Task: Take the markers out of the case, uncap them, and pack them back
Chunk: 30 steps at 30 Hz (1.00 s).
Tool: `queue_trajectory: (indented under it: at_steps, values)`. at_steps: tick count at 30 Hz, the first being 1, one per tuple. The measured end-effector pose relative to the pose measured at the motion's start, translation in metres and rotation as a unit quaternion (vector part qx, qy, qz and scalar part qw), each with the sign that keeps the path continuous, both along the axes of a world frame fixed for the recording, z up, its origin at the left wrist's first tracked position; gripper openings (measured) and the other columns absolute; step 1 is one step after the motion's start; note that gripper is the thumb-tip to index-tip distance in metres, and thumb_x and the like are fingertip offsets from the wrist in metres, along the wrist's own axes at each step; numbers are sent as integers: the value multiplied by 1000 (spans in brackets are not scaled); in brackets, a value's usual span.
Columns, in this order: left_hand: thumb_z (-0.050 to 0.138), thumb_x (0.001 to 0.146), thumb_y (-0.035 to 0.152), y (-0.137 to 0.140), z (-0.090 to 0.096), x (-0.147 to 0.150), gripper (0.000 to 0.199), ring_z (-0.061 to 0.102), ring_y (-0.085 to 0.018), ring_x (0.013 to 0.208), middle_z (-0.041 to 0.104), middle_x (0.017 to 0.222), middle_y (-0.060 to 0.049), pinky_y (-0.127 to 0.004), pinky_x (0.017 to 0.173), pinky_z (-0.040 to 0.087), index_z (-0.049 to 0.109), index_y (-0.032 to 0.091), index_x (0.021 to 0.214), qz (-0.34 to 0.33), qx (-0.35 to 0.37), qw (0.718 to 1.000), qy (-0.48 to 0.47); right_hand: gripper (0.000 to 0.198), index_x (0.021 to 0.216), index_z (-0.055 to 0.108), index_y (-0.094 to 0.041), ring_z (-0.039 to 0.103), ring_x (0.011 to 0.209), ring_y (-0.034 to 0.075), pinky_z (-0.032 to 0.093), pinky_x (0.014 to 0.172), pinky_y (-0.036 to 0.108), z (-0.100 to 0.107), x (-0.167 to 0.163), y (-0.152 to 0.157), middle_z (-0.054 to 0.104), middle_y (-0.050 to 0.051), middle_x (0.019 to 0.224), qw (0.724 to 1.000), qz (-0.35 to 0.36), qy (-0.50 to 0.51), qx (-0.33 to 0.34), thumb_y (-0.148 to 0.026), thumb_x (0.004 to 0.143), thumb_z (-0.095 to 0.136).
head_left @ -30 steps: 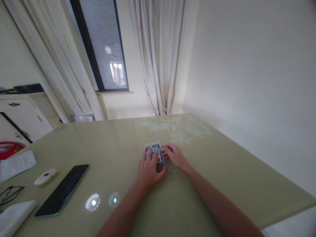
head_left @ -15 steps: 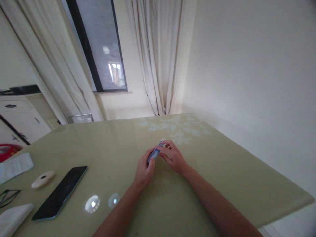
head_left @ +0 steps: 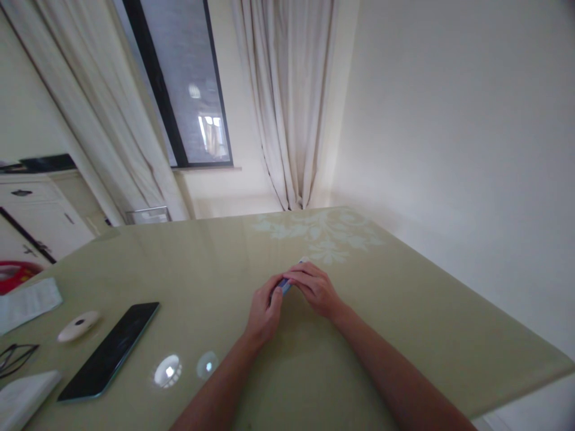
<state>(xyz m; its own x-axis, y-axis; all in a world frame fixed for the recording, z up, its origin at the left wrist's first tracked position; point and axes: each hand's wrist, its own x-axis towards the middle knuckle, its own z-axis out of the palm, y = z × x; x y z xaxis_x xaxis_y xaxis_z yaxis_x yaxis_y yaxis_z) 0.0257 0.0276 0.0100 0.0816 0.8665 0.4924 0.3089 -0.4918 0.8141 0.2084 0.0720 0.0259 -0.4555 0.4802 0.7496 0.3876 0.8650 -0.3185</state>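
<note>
Both left hand [head_left: 264,308] and right hand [head_left: 314,291] hold a box [head_left: 286,287] (print unreadable).

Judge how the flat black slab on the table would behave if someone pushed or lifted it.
The black slab is probably stiff, given its straight edges and flat shape. Lying flat and low, it seems unlikely to roll or tip. It might slide fairly easily, since the tabletop looks smooth and glossy, mirroring bright spots of light.

Soft, dim, slightly hazy light, two round glare spots [head_left: 168,371] on the glossy table [head_left: 157,263], darkened upper-right corner.
</note>
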Motion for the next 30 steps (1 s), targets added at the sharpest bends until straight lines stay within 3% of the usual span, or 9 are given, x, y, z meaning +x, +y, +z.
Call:
queue_trajectory:
  at_steps: [5,9,18,25,30]
  values:
    - [38,103,36,-3,1,2,41,68,-23,109,74,121,-9,-37,96,52,67,19,127,4,-6,1000,6,30,121,75,-30,67,105,22,55,97,38,3,-2,-4,73,8,110,998,-6,8,-62,-36,106,49]
    - [48,101,44,-4,5,3,40,69,-24,107,74,121,-10,-37,95,52,67,19,127,4,-23,1000,11,32,124,73,-29,67,108,21,54,100,38,2,-2,-4,72,8,114,996,0,24,-80,-36,107,47]
    - [50,100,53,2,1,0,46,69,-24,103,76,115,-9,-34,92,52,72,18,119,22,-73,995,-63,31,131,69,-27,62,122,24,48,107,44,1,19,11,71,9,129,994,-83,57,-46,-33,104,55]
    - [51,99,53,3,1,0,46,70,-24,101,77,113,-8,-34,90,53,73,17,117,11,-70,995,-65,26,116,77,-29,66,111,25,50,101,45,5,25,14,76,7,116,993,-88,55,-58,-37,103,57]
    - [52,98,51,1,2,1,44,69,-25,102,77,101,-6,-35,89,54,73,18,119,-3,-77,996,-35,28,104,81,-29,66,99,26,52,93,45,7,26,15,78,7,101,990,-98,81,-69,-41,102,55]
